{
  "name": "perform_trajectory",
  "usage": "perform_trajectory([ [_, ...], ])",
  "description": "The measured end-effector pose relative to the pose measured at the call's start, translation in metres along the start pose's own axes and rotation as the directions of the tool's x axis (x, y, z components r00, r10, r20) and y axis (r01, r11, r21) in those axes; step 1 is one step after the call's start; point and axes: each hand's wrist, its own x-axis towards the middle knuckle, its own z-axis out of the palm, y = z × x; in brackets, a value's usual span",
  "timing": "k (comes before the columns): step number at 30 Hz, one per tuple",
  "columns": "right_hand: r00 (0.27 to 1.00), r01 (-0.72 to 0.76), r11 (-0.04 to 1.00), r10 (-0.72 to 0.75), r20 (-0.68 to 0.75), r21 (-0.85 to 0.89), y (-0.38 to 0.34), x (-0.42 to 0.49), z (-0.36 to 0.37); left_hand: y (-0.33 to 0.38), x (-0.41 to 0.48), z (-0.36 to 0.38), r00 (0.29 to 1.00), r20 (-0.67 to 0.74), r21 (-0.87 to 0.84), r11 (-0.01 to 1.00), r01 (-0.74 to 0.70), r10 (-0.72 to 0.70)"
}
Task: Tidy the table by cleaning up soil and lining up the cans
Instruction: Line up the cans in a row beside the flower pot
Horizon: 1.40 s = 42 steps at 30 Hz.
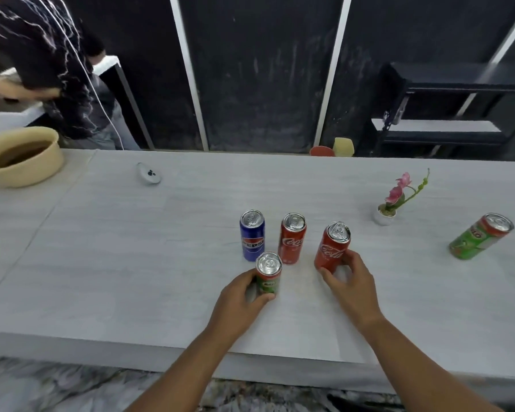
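Observation:
Several drink cans stand upright on the pale grey table. My left hand grips a green can near the front. My right hand holds a red cola can by its lower part. Behind them a blue Pepsi can and a second red cola can stand side by side, untouched. Another green can stands alone far to the right. I see no loose soil on the tabletop.
A small white pot with a pink flower stands right of the cans. A beige bowl with brown contents sits at the far left, and a small grey device lies near the back. Another person stands behind the table's left end.

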Motion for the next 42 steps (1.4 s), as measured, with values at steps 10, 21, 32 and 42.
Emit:
perform_trajectory([
  [10, 0.999, 0.0, 0.992, -0.006, -0.052, -0.123, -0.005, 0.003, 0.012, -0.032, 0.013, -0.07, 0.994, -0.108, 0.027, 1.0, 0.007, -0.004],
  [21, 0.998, -0.002, 0.973, -0.01, -0.055, -0.23, 0.002, 0.007, 0.019, -0.049, 0.057, -0.096, 0.99, -0.14, 0.027, 1.0, 0.007, -0.003],
  [32, 0.999, 0.031, 0.963, -0.042, -0.034, -0.267, 0.007, 0.009, 0.02, -0.061, 0.076, -0.099, 0.982, -0.188, -0.006, 1.0, 0.002, -0.003],
  [42, 0.997, -0.005, 0.968, -0.015, -0.077, -0.251, 0.006, 0.01, 0.021, -0.058, 0.074, -0.096, 0.986, -0.159, -0.052, 0.998, 0.034, -0.042],
])
